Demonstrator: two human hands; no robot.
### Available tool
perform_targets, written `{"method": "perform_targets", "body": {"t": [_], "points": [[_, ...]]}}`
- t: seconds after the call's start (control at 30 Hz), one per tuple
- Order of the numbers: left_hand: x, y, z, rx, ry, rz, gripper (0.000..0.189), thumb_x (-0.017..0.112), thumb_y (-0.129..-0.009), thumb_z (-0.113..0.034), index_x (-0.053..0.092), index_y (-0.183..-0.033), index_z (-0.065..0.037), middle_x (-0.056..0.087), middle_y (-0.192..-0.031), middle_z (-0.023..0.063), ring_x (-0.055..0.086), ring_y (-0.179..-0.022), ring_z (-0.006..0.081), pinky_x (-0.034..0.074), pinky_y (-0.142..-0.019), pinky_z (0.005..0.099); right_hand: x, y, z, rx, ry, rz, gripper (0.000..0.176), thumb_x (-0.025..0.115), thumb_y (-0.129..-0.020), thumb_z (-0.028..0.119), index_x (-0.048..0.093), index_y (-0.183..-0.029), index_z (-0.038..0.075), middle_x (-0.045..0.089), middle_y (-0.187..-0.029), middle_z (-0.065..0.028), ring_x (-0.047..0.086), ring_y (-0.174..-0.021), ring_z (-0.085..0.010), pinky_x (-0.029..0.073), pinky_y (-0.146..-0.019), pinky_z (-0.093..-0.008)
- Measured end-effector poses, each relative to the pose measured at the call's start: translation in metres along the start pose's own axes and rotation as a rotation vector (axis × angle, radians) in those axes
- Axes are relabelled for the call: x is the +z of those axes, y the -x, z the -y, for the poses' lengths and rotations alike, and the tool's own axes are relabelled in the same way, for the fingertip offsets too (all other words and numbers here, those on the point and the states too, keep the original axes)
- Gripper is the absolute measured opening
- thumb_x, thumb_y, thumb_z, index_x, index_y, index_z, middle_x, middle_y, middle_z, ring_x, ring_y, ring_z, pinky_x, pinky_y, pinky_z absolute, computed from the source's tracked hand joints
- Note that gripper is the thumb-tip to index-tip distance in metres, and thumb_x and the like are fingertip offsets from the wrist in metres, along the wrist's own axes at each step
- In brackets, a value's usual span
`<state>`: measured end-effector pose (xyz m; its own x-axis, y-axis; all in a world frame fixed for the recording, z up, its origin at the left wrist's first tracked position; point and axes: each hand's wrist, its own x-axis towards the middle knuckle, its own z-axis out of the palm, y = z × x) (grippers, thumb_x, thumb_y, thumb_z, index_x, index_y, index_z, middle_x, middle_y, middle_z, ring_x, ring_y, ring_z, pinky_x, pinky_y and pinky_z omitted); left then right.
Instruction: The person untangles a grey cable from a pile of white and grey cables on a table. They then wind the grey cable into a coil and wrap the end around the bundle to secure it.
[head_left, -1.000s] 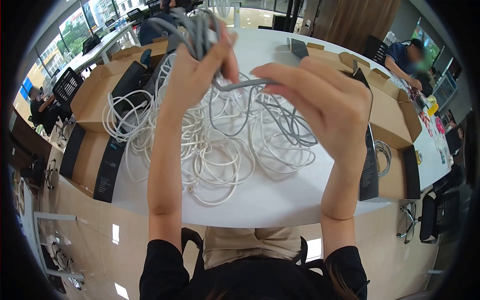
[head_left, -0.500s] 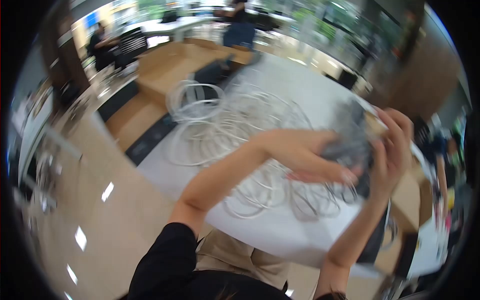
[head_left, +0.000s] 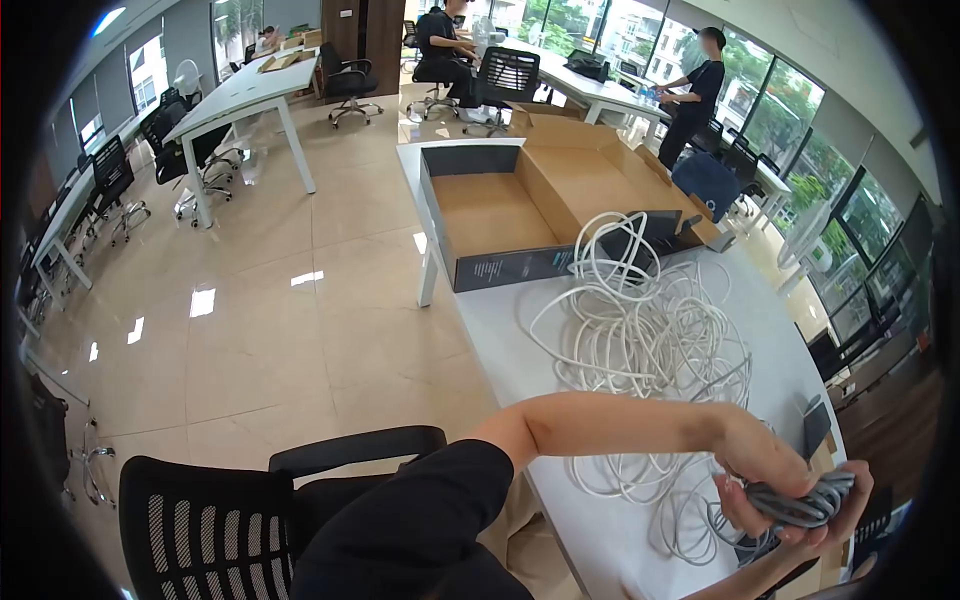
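Observation:
A coiled grey cable [head_left: 812,502] is gripped between both my hands over the right side of the white table [head_left: 790,310]. My left hand [head_left: 765,460] closes on the coil from the left, thumb on top and fingers curled beneath. From the far side, my right hand [head_left: 848,515] wraps round the same bundle, its fingers partly hidden. Thin grey cable loops [head_left: 685,530] lie on the tabletop just left of the hands. Beyond my left forearm spreads a tangled heap of white cables [head_left: 640,345].
An open cardboard box [head_left: 510,265] with dark outer sides stands at the table's far end, touching the white cables. A black mesh chair [head_left: 205,525] is close on my left. Two people [head_left: 697,95] are at a farther table; another sits far left.
My view has swung, so the table and hands appear farther right and lower. Both hands stay on the grey bundle, which was blurred before and now shows as a cable coil.

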<state>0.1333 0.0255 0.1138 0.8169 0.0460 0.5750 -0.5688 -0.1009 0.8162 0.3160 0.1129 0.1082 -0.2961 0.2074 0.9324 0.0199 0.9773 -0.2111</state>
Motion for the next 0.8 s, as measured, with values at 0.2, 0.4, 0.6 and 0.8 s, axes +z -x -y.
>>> {"method": "perform_targets", "body": {"t": [0.2,0.4,0.6,0.8], "points": [[-0.013,-0.009,0.019,-0.058,-0.052,-0.253,0.057,0.023,-0.093,-0.045,0.047,-0.085,0.005,0.042,-0.046,0.0054,0.040,-0.036,0.0151,0.039,-0.038,0.0272,-0.027,0.004,-0.010,0.045,0.025,0.141,0.067,0.061,-0.066,0.061,0.048,-0.085,-0.002,0.040,-0.071,-0.0029,0.041,-0.064,-0.0116,0.033,-0.058,-0.0248],[-0.003,-0.006,0.003,-0.248,-0.218,-0.627,0.043,0.043,-0.090,-0.033,0.055,-0.070,0.003,0.048,-0.049,0.0054,0.045,-0.040,0.0125,0.042,-0.043,0.0269,-0.032,-0.001,0.009,0.012,0.364,0.345,0.072,0.063,-0.058,0.064,0.052,-0.080,-0.003,0.041,-0.061,-0.0058,0.042,-0.056,-0.0150,0.032,-0.049,-0.0270],[-0.011,0.001,-0.002,-0.264,-0.144,-0.804,0.035,0.055,-0.086,-0.032,0.056,-0.067,-0.002,0.038,-0.044,-0.0033,0.034,-0.036,0.0031,0.023,-0.034,0.0203,0.013,-0.014,0.027,0.234,0.032,0.073,0.075,0.071,-0.062,0.048,0.050,-0.107,-0.008,0.055,-0.104,-0.0155,0.055,-0.093,-0.0233,0.044,-0.079,-0.0327],[-0.038,0.023,-0.021,-0.022,0.039,-0.951,0.038,0.042,-0.091,-0.042,0.048,-0.073,-0.009,0.029,-0.039,-0.0085,0.028,-0.033,0.0032,0.029,-0.041,0.0193,0.023,-0.021,-0.003,0.440,-0.422,0.042,0.049,0.055,-0.084,0.025,0.040,-0.125,0.003,0.053,-0.109,-0.0115,0.056,-0.085,-0.0104,0.046,-0.072,-0.0238]]}}
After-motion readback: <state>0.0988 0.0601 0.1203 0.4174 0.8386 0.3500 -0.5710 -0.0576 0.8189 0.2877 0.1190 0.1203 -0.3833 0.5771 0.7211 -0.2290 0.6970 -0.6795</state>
